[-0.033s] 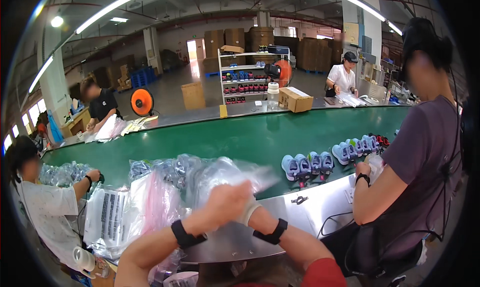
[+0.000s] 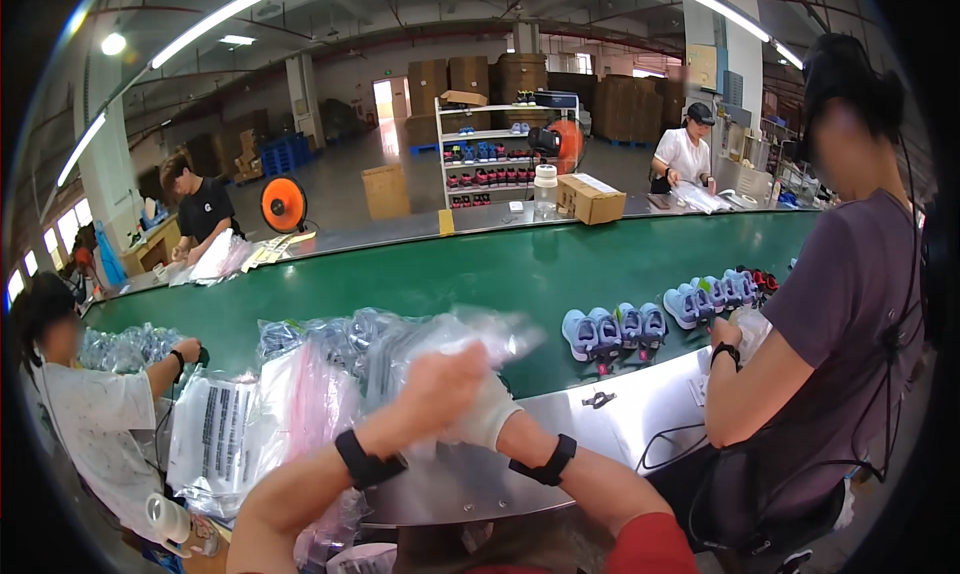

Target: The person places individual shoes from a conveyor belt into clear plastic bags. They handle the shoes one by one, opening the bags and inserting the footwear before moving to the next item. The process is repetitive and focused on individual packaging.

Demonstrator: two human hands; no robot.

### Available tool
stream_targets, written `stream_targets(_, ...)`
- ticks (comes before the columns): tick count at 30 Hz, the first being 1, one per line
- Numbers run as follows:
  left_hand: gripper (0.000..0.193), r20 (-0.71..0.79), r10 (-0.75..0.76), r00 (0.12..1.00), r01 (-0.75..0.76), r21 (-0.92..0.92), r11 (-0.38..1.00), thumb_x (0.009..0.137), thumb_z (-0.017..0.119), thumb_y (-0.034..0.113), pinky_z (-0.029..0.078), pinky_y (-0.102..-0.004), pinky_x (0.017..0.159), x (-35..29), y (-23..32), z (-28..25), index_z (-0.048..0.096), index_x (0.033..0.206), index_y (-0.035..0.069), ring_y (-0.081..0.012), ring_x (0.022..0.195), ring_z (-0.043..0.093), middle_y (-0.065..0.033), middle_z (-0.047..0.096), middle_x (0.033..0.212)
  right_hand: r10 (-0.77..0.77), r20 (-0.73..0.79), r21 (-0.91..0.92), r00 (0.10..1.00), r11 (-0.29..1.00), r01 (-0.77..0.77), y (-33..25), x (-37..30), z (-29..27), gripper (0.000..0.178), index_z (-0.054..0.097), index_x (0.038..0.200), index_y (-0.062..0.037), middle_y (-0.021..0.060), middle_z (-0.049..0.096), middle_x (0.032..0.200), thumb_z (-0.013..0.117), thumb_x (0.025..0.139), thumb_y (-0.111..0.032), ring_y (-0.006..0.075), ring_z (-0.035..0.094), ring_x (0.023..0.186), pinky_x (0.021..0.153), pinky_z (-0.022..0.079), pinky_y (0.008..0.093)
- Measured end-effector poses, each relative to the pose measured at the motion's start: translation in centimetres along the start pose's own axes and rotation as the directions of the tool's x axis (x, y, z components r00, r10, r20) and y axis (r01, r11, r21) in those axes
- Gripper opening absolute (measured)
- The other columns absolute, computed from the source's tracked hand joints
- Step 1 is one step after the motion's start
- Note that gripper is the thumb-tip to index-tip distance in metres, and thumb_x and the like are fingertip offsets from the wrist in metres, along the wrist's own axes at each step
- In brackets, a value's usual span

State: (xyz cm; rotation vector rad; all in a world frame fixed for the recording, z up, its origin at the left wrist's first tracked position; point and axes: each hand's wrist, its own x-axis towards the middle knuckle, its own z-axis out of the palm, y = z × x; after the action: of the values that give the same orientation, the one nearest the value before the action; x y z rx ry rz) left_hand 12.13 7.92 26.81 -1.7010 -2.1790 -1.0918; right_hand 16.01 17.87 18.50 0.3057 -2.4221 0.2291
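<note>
— What do I have on my arms?

— A black band sits on each wrist. The one behind my left hand [image 2: 435, 379] is broad and plain, wrapped snug all the way round. The one behind my right hand [image 2: 480, 414] is black too, a little narrower, with a squarish block on its upper side.

— Any gloves?

— My right hand wears a pale, whitish knit glove that ends just short of the band. My left hand is bare.

— And sleeves?

— Both forearms are bare from the bands back. Further up my right arm, near the elbow, a red sleeve begins, rounded and smooth, with no print that I can make out.
</note>
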Motion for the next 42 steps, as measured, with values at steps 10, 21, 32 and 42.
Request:
stream_targets(10,0.014,0.440,0.196,0.876,-0.293,0.163,0.942,0.087,0.053,0.017,0.045,-0.0446,0.050,1.4,4.3,-1.0,0.060,0.083,0.006,-0.0367,0.058,0.059,-0.0173,0.060,0.067,0.125,0.067,0.518,0.990,0.844,-0.142,4.6,-3.1,8.7,0.032,0.066,0.097,-0.0110,0.0136,0.065,0.093,0.061,0.076,-0.035,0.0318,0.060,0.093,0.085,0.046,0.0411)
stream_targets(21,0.011,0.287,-0.145,0.947,0.169,-0.059,0.984,0.079,0.064,0.011,0.040,-0.0346,0.047,-1.8,1.6,-1.8,0.057,0.078,0.004,-0.0201,0.049,0.049,-0.0130,0.052,0.058,0.471,0.237,0.177,0.849,0.839,-0.515,3.1,1.9,4.8,0.028,0.066,0.100,-0.0095,0.0153,0.065,0.099,0.057,0.079,-0.027,0.0342,0.061,0.090,0.083,0.047,0.0445)
stream_targets(32,0.013,0.101,-0.508,0.856,0.457,-0.609,0.648,0.091,0.057,0.016,0.040,-0.0213,0.055,0.2,-5.8,-4.3,0.061,0.092,0.003,-0.0033,0.065,0.049,0.0041,0.058,0.078,0.358,0.419,0.423,0.835,0.736,-0.528,4.3,5.0,11.2,0.032,0.066,0.100,-0.0062,0.0147,0.066,0.095,0.054,0.083,-0.031,0.0328,0.063,0.088,0.080,0.049,0.0422)
stream_targets(42,0.016,0.171,-0.448,0.878,0.407,-0.760,0.507,0.093,0.056,0.019,0.044,-0.0216,0.061,1.0,-2.6,-1.9,0.061,0.097,0.005,-0.0041,0.073,0.054,0.0036,0.059,0.082,0.248,0.321,0.945,0.914,-0.014,-0.328,0.7,0.3,-4.0,0.029,0.060,0.097,-0.0028,0.0002,0.058,0.083,0.055,0.092,-0.031,0.0094,0.056,0.075,0.068,0.048,0.0270)
